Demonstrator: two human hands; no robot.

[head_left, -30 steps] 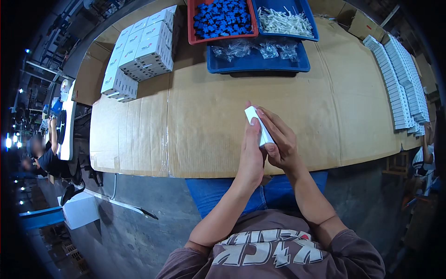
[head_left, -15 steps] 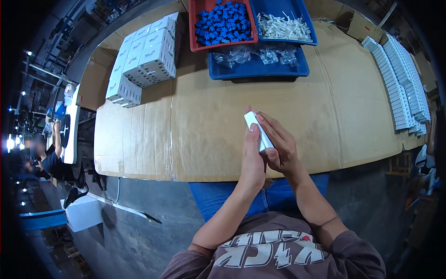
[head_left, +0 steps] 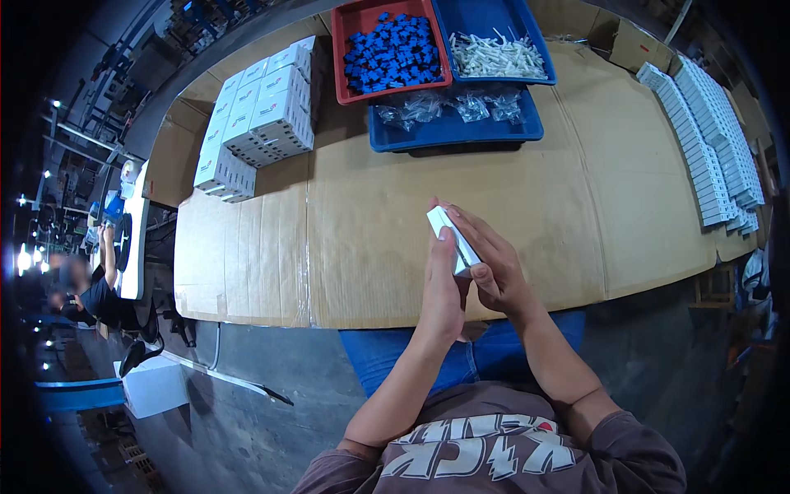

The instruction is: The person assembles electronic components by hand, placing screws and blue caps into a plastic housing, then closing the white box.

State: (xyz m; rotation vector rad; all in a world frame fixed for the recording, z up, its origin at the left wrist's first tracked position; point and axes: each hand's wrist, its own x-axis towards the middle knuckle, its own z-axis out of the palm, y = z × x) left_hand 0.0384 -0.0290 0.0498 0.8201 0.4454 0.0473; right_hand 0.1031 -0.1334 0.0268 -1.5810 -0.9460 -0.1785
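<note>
A slim white rectangular box or case (head_left: 439,221) is held upright on edge between my two palms, above the near part of the cardboard-covered table. My left hand (head_left: 442,292) presses against its left side, with the thumb lying along the upper edge. From the right, my right hand (head_left: 495,262) closes on it, fingers stretched along the side and thumb near the close end. A narrow dark line runs along the case's edge by that thumb. Much of its sides is hidden by my hands.
Stacked white boxes (head_left: 255,119) stand at left. At the back are a red tray (head_left: 339,58) of blue parts, a blue tray (head_left: 550,76) of white pieces and a lower blue tray (head_left: 461,137) with clear bags. White cases (head_left: 699,152) line the right. A person (head_left: 103,288) sits far left.
The view has shifted slightly. My hands still hold the white case, now tilted a little differently, with more of its near edge showing between the thumbs.
</note>
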